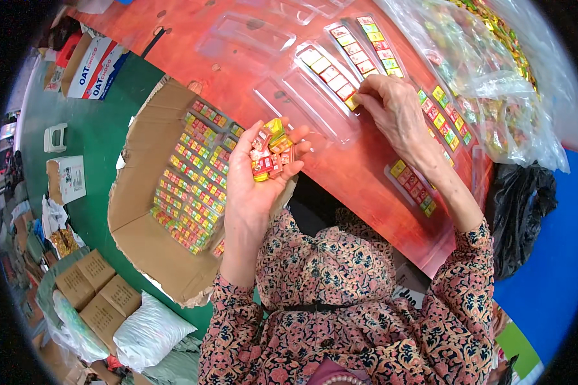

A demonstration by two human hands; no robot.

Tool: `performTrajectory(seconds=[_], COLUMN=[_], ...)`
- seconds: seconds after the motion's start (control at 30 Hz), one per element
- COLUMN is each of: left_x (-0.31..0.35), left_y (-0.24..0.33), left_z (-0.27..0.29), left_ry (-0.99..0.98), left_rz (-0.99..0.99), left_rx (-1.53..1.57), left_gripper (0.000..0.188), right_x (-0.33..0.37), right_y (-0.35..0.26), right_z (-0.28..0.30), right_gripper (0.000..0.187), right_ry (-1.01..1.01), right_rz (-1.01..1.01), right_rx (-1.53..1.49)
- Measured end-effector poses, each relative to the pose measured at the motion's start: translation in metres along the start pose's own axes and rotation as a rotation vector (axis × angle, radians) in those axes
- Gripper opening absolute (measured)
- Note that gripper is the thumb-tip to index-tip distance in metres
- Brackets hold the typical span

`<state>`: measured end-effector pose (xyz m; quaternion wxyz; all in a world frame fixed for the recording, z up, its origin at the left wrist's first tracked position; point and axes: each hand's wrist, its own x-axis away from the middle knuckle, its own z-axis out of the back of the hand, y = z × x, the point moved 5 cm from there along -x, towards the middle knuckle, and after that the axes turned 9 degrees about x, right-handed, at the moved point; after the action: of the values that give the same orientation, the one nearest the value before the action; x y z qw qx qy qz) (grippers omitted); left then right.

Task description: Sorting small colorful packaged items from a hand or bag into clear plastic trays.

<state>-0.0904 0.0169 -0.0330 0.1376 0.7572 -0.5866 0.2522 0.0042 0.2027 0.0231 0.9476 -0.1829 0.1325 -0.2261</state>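
Several small square pieces in red and yellow wrappers (271, 153), candy-like, lie in the upturned palm of my left hand (250, 196), its fingers curled round them. At the near end of a narrow clear plastic tray (329, 72), the fingertips of my right hand (395, 115) pinch a yellow wrapped piece (351, 102). White-and-red pieces fill the rest of that tray in a row. Two more filled trays (353, 48) stand just beyond it to the right. An unfilled clear tray (311, 106) lies between my hands.
The red table (347, 170) carries more filled trays (412, 186) at right and clear trays (253, 32) at the far side. Clear bags of wrapped pieces (488, 83) lie at far right, above a black bag (523, 199). A cardboard box (141, 192) of filled trays stands left.
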Motion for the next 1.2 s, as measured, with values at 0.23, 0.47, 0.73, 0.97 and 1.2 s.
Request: performTrajectory(seconds=[0.23,0.47,0.73,0.97,1.2], left_x=[0.0,0.001,0.002,0.005,0.003], left_y=[-0.001,0.0,0.0,0.003,0.003], left_z=[-0.001,-0.001,0.003,0.0,0.004], left_ry=[0.001,-0.02,0.039,0.074,0.046], left_rz=[-0.004,0.002,-0.036,-0.087,-0.072], left_rx=[-0.012,-0.035,-0.038,-0.07,-0.036], left_gripper=[0.04,0.04,0.028,0.024,0.027], right_x=[0.004,0.005,-0.007,-0.004,-0.002], right_y=[-0.009,-0.033,-0.081,-0.075,-0.078], right_z=[-0.004,0.004,-0.023,-0.038,-0.028], right_gripper=[0.013,0.01,0.022,0.027,0.023], right_ry=[0.006,0.05,-0.072,-0.178,-0.093], right_rz=[0.055,0.106,0.278,0.188,0.224], right_rx=[0.016,-0.168,-0.23,-0.377,-0.391])
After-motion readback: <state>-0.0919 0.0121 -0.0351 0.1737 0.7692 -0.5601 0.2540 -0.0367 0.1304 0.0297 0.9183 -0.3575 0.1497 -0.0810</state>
